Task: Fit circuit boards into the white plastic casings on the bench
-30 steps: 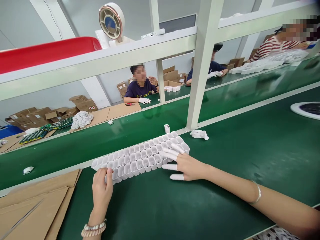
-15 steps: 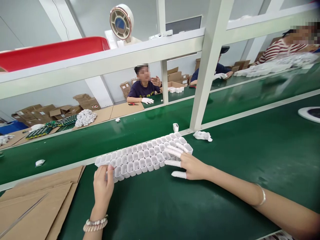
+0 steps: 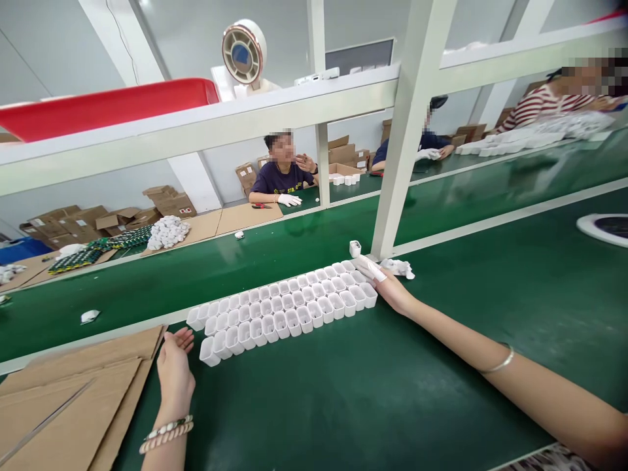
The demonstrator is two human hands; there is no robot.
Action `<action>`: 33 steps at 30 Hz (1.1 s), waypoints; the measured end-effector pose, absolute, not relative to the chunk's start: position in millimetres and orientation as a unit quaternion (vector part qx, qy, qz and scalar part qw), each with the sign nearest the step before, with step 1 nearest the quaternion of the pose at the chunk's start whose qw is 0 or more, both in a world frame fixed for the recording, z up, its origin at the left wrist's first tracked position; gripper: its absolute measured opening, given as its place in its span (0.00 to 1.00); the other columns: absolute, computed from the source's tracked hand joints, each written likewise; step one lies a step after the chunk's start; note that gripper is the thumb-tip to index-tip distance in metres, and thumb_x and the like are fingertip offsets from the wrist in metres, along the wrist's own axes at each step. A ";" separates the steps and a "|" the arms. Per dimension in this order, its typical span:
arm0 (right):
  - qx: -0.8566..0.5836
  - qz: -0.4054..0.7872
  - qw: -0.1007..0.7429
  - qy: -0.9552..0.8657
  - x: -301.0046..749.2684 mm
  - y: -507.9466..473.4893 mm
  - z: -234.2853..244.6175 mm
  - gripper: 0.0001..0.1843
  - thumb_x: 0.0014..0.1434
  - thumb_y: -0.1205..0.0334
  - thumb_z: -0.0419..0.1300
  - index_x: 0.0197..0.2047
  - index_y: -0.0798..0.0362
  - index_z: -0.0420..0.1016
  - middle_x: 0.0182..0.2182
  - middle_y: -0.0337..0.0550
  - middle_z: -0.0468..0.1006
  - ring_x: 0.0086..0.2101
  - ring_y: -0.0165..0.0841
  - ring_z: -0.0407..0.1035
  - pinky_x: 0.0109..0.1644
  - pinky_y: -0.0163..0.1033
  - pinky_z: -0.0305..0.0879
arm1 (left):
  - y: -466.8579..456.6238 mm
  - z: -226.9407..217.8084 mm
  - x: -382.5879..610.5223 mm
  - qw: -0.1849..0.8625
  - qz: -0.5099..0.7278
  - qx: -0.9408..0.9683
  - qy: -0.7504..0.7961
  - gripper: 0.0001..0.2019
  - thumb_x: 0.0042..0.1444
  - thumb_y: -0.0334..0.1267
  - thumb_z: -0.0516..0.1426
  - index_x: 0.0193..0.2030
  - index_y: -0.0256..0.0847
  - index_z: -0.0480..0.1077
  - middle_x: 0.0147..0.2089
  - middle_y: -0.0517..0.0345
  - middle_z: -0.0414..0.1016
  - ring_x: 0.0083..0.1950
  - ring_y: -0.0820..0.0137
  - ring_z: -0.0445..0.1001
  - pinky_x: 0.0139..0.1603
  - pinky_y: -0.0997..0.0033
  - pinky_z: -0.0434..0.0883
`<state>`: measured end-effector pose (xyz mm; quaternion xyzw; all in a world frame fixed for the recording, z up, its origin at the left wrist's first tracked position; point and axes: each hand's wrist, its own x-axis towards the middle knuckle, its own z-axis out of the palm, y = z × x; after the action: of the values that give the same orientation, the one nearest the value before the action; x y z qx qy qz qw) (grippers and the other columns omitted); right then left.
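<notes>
Three rows of small white open-topped plastic housings (image 3: 280,325) stand side by side on the green work surface. My left hand (image 3: 176,363) is just off the left end of the rows, palm turned towards them, fingers loosely stretched and holding nothing. At the right end my right hand (image 3: 380,278) lies on edge along the last housings, its fingers straight and in white finger covers; whether it touches them I cannot tell. Beyond its fingertips a single white housing (image 3: 355,248) sits on the green conveyor belt (image 3: 275,252). A crumpled white cloth or glove (image 3: 400,269) lies behind that hand.
Flat cardboard (image 3: 63,399) covers the left side. A white post (image 3: 400,150) rises behind my right hand, and a shelf rail (image 3: 196,124) crosses above, bearing a red tray (image 3: 112,108) and a fan (image 3: 243,52). Several co-workers sit across the belt.
My left hand has moved left, off the near row's end, and opened. My right hand has moved from above the housings to their right end. Small pieces on the belt have shifted right.
</notes>
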<state>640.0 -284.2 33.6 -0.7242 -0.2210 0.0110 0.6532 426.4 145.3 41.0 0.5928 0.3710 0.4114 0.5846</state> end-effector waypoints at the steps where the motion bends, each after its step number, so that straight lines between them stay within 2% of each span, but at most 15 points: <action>1: -0.722 0.024 0.656 -0.219 638.7 -283.3 32.7 0.28 0.66 0.42 0.45 0.65 0.43 0.60 0.57 0.43 0.71 0.57 0.43 0.65 0.58 0.53 0.65 | 144.4 40.3 427.2 0.588 0.407 0.596 0.365 0.19 0.63 0.46 0.45 0.38 0.34 0.70 0.38 0.47 0.76 0.40 0.64 0.77 0.50 0.54 0.71; 4: -0.716 0.054 0.663 -0.213 634.8 -281.8 30.9 0.29 0.66 0.41 0.44 0.65 0.43 0.60 0.57 0.42 0.71 0.57 0.43 0.65 0.59 0.52 0.65 | 139.3 41.0 428.7 0.595 0.396 0.605 0.351 0.21 0.64 0.47 0.44 0.41 0.33 0.71 0.44 0.42 0.77 0.47 0.61 0.77 0.57 0.50 0.69; 8: -0.704 0.085 0.675 -0.203 631.8 -281.4 27.5 0.30 0.65 0.40 0.44 0.64 0.43 0.61 0.57 0.42 0.71 0.58 0.43 0.63 0.61 0.53 0.62 | 127.2 48.5 428.0 0.624 0.368 0.595 0.347 0.25 0.66 0.49 0.42 0.45 0.31 0.71 0.52 0.36 0.74 0.55 0.59 0.74 0.61 0.54 0.66; 12: -0.681 0.112 0.709 -0.146 630.9 -280.6 23.9 0.29 0.62 0.40 0.51 0.63 0.43 0.63 0.59 0.40 0.69 0.59 0.43 0.62 0.63 0.53 0.58 | 115.6 56.3 426.9 0.658 0.340 0.582 0.336 0.27 0.67 0.49 0.41 0.48 0.28 0.72 0.57 0.34 0.71 0.59 0.59 0.71 0.65 0.57 0.62; 15: -0.665 0.139 0.727 -0.099 630.2 -279.7 23.7 0.29 0.60 0.41 0.55 0.61 0.43 0.65 0.59 0.40 0.69 0.58 0.44 0.64 0.62 0.51 0.61 | 112.8 57.2 426.4 0.665 0.339 0.578 0.329 0.27 0.67 0.49 0.41 0.50 0.28 0.72 0.58 0.36 0.70 0.60 0.61 0.70 0.65 0.59 0.62; 23: -0.647 0.172 0.737 -0.094 634.2 -281.6 15.5 0.26 0.60 0.41 0.56 0.59 0.39 0.67 0.61 0.40 0.66 0.58 0.44 0.63 0.57 0.42 0.67 | 107.9 56.7 422.7 0.678 0.324 0.581 0.313 0.27 0.66 0.52 0.42 0.50 0.30 0.72 0.59 0.38 0.70 0.61 0.60 0.69 0.64 0.59 0.63; 33: -0.660 0.170 0.726 -0.091 633.9 -282.8 14.7 0.27 0.59 0.40 0.56 0.59 0.39 0.68 0.60 0.41 0.67 0.58 0.46 0.63 0.58 0.44 0.67 | 101.3 55.9 423.1 0.675 0.318 0.588 0.314 0.27 0.66 0.52 0.43 0.51 0.32 0.72 0.59 0.41 0.71 0.61 0.59 0.69 0.63 0.58 0.64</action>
<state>633.9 -282.8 14.7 -0.6604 -0.0907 0.1701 0.7257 423.1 101.3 55.9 0.5876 0.3141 0.3178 0.6746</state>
